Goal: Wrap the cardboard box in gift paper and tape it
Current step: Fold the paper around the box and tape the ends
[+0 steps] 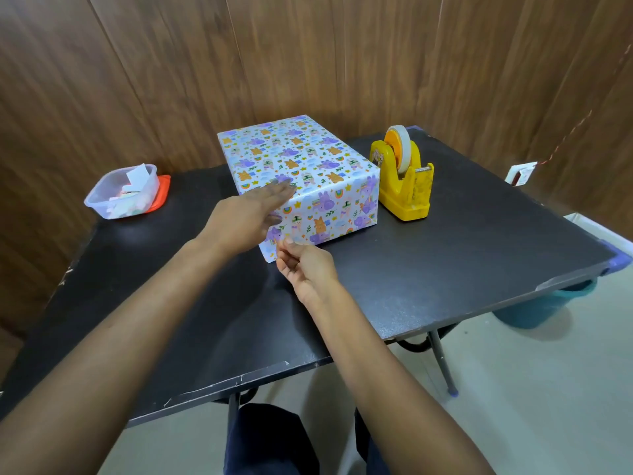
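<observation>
Box (301, 156), papered on every visible face, stands mid-table (479, 255). Left hand (246, 217) lies flat on its near top corner, fingers straight, apparently steadying it. Right hand (308, 265), fingers curled, meets the near lower edge; whether it pinches tape cannot be told. Dispenser (404, 180) stands just right of the box, within reach for 1 more strip.

No writing is legible. The sticker (377, 156) on the tape dispenser (407, 192), beyond and right of the right hand (306, 265), is too blurred to read. The gift paper (298, 149) under the left hand (248, 214) bears only pictures.
</observation>
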